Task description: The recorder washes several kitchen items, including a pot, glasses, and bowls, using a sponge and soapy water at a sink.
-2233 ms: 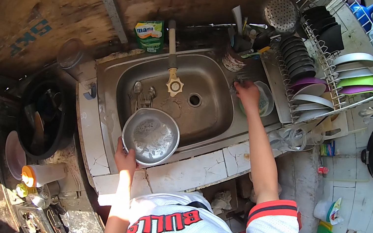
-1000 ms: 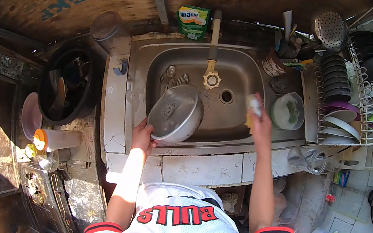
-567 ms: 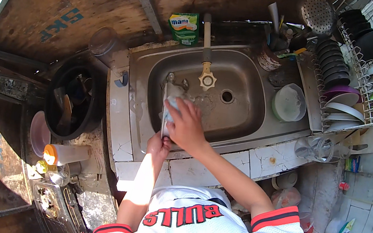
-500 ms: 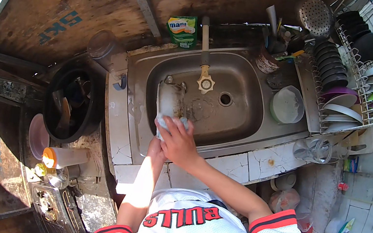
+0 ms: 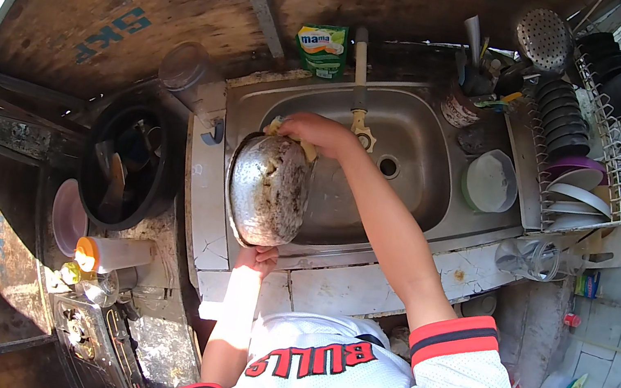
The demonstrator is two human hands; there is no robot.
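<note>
A dented metal pot [image 5: 271, 191] is tilted over the left side of the sink [image 5: 415, 212]. Dark stains cover much of its outer surface. At the near end of the pot, my left hand [image 5: 258, 258] is closed on its edge; some fingers are hidden under it. My right hand [image 5: 314, 133] reaches across to the far end, its fingers bent over a yellowish sponge [image 5: 308, 151] pressed against the pot. The faucet [image 5: 360, 124] stands just right of that hand.
Right of the sink are a whitish tub [image 5: 491, 181] and a dish rack [image 5: 588, 172] with bowls and plates. A black basin [image 5: 173, 170] with utensils sits at left. Behind the sink stands a green pouch [image 5: 321, 50]. A glass jar [image 5: 542, 258] lies near the right counter edge.
The pot has been lifted and turned, so its stained outside faces up. My right hand has moved from beside the left one to the pot's far end. The view has shifted slightly.
</note>
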